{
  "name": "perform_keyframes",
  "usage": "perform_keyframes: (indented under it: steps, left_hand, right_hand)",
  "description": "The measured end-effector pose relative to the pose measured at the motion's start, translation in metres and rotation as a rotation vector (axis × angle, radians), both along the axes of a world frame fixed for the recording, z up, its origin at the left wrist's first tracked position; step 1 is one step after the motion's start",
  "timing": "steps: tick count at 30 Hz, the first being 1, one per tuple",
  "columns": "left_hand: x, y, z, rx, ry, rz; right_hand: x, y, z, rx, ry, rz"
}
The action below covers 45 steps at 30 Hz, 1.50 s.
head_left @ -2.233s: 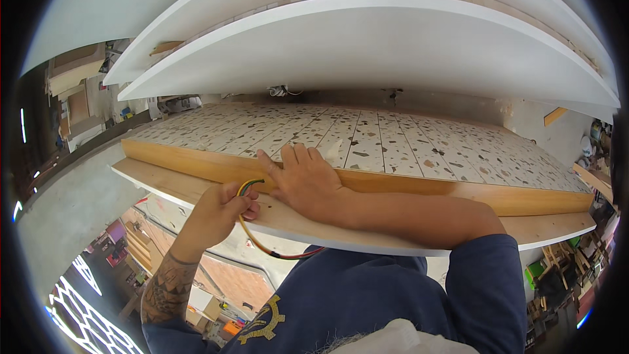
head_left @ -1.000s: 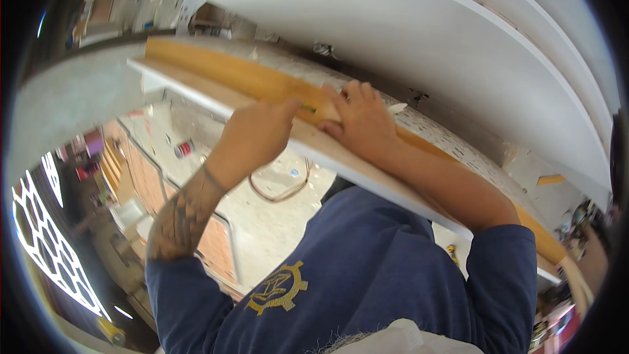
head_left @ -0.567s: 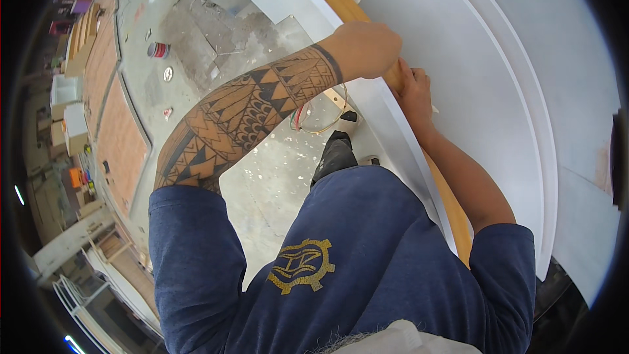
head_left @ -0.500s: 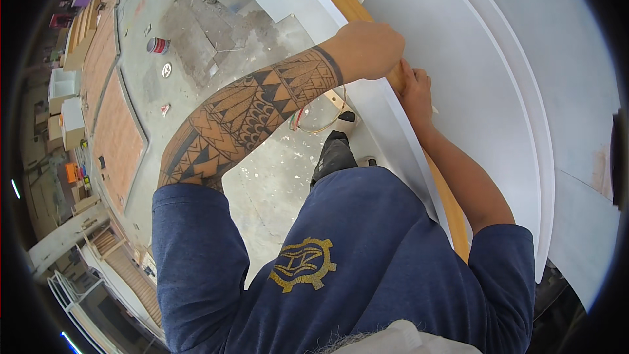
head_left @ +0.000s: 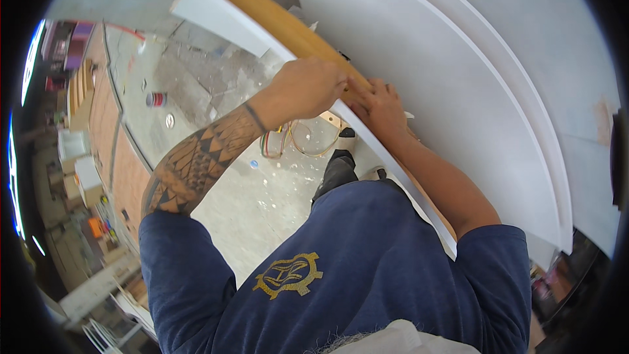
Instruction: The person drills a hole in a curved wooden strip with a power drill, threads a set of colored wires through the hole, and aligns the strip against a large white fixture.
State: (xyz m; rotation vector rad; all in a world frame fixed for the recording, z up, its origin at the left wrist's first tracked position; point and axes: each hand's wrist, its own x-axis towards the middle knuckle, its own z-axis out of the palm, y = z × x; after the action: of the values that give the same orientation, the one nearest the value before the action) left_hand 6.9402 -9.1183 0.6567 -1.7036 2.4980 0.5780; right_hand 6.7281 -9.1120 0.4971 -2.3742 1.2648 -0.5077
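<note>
My left hand (head_left: 308, 85) is closed at the edge of a white panel (head_left: 216, 13), where a long yellow wooden strip (head_left: 275, 16) runs along it. A loop of thin coloured wires (head_left: 291, 139) hangs just below this hand and seems to be held in it. My right hand (head_left: 379, 106) lies on the wooden strip next to the left hand, with its fingers stretched out and pressing on the wood. Both hands nearly touch each other.
Curved white layered panels (head_left: 458, 92) fill the upper right. Below is a paint-spattered concrete floor (head_left: 216, 131) with a small can (head_left: 155, 98) on it. My dark shoe (head_left: 337, 170) stands under the panel. Cluttered shelves and benches (head_left: 78, 177) line the left side.
My view has swung from the panel's underside down to the floor. Both hands have stayed together at the strip on the panel's edge, and the wires still hang below the left hand.
</note>
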Motion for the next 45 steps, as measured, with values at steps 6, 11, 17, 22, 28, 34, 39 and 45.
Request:
perform_keyframes:
  steps: [6, 11, 17, 22, 28, 34, 39, 45]
  left_hand:
    - [-0.014, -0.016, 0.014, 0.133, -0.122, -0.095]
    - [-0.012, -0.019, 0.018, 0.149, -0.177, -0.266]
    - [-0.018, -0.038, 0.031, 0.294, -0.293, -0.093]
    - [-0.013, -0.068, -0.003, 0.323, -0.309, -0.247]
    - [0.022, -0.112, -0.069, 0.206, -0.217, -0.311]
    - [0.022, -0.119, -0.072, 0.222, -0.163, -0.317]
    - [0.026, -0.121, -0.068, 0.233, -0.106, -0.307]
    - [0.031, -0.112, -0.079, 0.172, 0.123, -0.359]
  right_hand:
    - [0.000, 0.001, 0.007, 0.052, -0.028, -0.043]
    - [-0.001, -0.003, 0.005, 0.090, -0.060, -0.059]
    - [-0.001, 0.002, 0.011, 0.181, -0.156, -0.132]
    - [-0.008, 0.004, 0.021, 0.295, -0.215, -0.216]
    - [-0.011, 0.002, 0.019, 0.280, -0.246, -0.215]
    - [0.000, -0.008, 0.030, 0.024, -0.318, -0.144]
    - [0.015, -0.018, 0.003, -0.133, -0.389, 0.097]
    - [0.022, -0.014, 0.007, -0.176, -0.298, 0.068]
